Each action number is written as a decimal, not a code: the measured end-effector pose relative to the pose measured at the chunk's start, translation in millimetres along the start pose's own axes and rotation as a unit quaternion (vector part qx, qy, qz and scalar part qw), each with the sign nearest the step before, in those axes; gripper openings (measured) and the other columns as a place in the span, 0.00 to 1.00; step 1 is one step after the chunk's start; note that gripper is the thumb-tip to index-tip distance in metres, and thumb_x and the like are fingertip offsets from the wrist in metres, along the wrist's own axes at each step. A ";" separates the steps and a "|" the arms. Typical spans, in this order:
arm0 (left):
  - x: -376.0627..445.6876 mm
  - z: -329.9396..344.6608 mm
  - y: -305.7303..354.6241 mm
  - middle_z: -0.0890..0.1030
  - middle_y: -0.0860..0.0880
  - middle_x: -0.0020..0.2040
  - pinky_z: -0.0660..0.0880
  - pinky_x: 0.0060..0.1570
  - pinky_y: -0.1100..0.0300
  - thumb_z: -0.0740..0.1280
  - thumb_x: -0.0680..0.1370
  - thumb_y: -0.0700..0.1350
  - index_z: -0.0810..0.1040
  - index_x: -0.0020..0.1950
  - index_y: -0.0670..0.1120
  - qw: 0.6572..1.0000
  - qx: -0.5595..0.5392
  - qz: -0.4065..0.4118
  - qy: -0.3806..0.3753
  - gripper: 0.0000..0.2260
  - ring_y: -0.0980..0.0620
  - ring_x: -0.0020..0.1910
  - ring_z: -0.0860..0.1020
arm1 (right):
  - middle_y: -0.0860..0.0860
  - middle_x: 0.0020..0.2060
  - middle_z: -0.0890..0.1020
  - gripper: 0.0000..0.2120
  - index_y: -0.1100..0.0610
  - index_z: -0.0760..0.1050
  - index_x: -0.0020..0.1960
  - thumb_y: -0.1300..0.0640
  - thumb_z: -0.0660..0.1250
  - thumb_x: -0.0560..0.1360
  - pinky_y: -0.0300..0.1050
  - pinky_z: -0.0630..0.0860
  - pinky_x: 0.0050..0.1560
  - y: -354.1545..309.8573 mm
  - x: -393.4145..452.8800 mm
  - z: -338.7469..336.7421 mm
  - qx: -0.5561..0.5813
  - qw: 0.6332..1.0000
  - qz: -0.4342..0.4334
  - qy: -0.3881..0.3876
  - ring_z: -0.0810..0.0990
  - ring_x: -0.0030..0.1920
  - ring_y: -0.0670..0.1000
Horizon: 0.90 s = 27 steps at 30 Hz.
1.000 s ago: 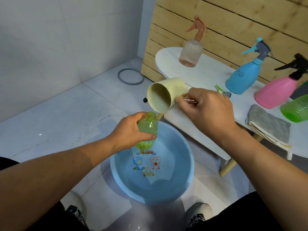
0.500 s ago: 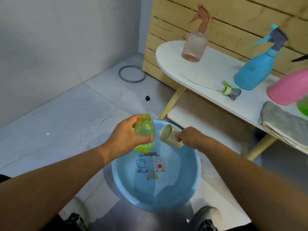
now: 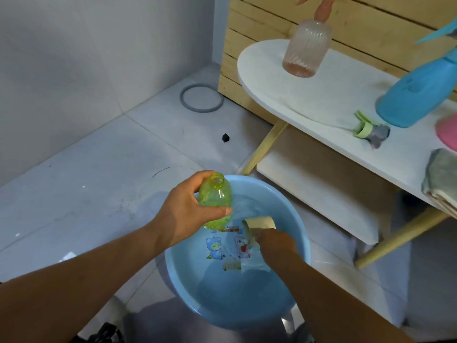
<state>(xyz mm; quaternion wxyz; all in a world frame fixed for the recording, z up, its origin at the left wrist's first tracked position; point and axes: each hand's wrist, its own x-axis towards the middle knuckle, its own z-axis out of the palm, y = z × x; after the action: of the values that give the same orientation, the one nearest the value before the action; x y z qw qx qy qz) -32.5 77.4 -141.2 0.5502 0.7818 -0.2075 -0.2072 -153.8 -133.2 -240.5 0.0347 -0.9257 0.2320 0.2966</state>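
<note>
Over round blue basin (image 3: 235, 305), translucent bottle (image 3: 215, 196), cylindrical cup (image 3: 259, 222)

We are holding the bottle (image 3: 214, 200) in our left hand (image 3: 184, 211) above the back left of the basin (image 3: 237, 300) on the floor (image 3: 99, 181). Our right hand (image 3: 275, 243) is holding the cup (image 3: 261, 222) inside it, just right of the bottle. Behind, to the right, the worktop (image 3: 309, 100) is carrying a spray bottle (image 3: 306, 48) and a cloth (image 3: 442, 179).

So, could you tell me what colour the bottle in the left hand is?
Translucent yellow-green bottle, gripped by the left hand; clearest in the head view.
</note>
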 end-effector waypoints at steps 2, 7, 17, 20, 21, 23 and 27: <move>0.8 0.7 2.0 0.83 0.60 0.54 0.79 0.51 0.66 0.85 0.65 0.46 0.78 0.63 0.62 1.000 -0.006 -0.003 0.001 0.30 0.59 0.54 0.82 | 0.52 0.63 0.81 0.19 0.46 0.74 0.70 0.59 0.61 0.81 0.49 0.77 0.61 -4.0 0.9 5.8 -0.014 1.000 -0.015 0.006 0.80 0.63 0.57; 2.8 -0.3 5.6 0.84 0.62 0.52 0.78 0.46 0.71 0.84 0.67 0.44 0.78 0.62 0.63 1.000 -0.012 -0.006 0.001 0.29 0.61 0.52 0.82 | 0.56 0.62 0.80 0.14 0.56 0.74 0.65 0.55 0.55 0.84 0.48 0.73 0.61 -10.8 0.6 14.2 0.107 0.994 -0.008 0.000 0.78 0.63 0.60; -2.2 -4.1 19.6 0.84 0.62 0.51 0.76 0.44 0.73 0.84 0.67 0.45 0.79 0.59 0.62 1.000 -0.023 0.016 0.002 0.26 0.61 0.50 0.82 | 0.51 0.29 0.64 0.21 0.54 0.64 0.32 0.47 0.70 0.75 0.45 0.63 0.36 4.4 -10.2 -0.8 0.541 0.837 0.064 0.057 0.62 0.32 0.51; -5.7 -6.7 21.9 0.84 0.62 0.52 0.77 0.44 0.71 0.84 0.66 0.45 0.79 0.59 0.62 0.999 -0.029 0.025 0.004 0.27 0.61 0.50 0.83 | 0.54 0.33 0.63 0.19 0.55 0.66 0.35 0.47 0.71 0.74 0.40 0.59 0.30 5.6 -23.1 -18.0 0.567 0.821 0.032 0.049 0.61 0.34 0.51; -7.8 -8.3 23.3 0.84 0.62 0.52 0.78 0.46 0.69 0.84 0.66 0.45 0.79 0.60 0.62 0.999 -0.032 0.027 0.004 0.27 0.61 0.50 0.83 | 0.54 0.34 0.63 0.18 0.55 0.67 0.36 0.47 0.71 0.74 0.38 0.58 0.28 6.7 -29.1 -26.1 0.575 0.816 0.025 0.050 0.61 0.33 0.51; -11.1 -11.2 24.6 0.84 0.61 0.53 0.81 0.49 0.65 0.84 0.66 0.45 0.80 0.62 0.61 0.999 -0.038 0.029 0.005 0.28 0.60 0.51 0.83 | 0.52 0.30 0.65 0.17 0.55 0.68 0.37 0.49 0.72 0.75 0.36 0.58 0.25 10.9 -40.9 -43.3 0.593 0.803 0.022 0.055 0.61 0.29 0.49; -17.4 -16.0 30.6 0.84 0.62 0.51 0.78 0.43 0.70 0.83 0.67 0.39 0.80 0.61 0.59 0.997 -0.063 0.033 0.020 0.27 0.63 0.49 0.83 | 0.48 0.27 0.62 0.15 0.55 0.70 0.41 0.49 0.74 0.73 0.41 0.56 0.28 20.2 -60.9 -84.0 0.612 0.787 0.019 0.071 0.58 0.27 0.48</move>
<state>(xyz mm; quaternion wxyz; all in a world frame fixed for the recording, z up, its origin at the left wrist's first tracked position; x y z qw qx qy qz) -41.0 90.0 -105.7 0.6091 0.7424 -0.2082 -0.1859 -161.7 -143.3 -135.6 0.5717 -0.7242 0.3847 0.0261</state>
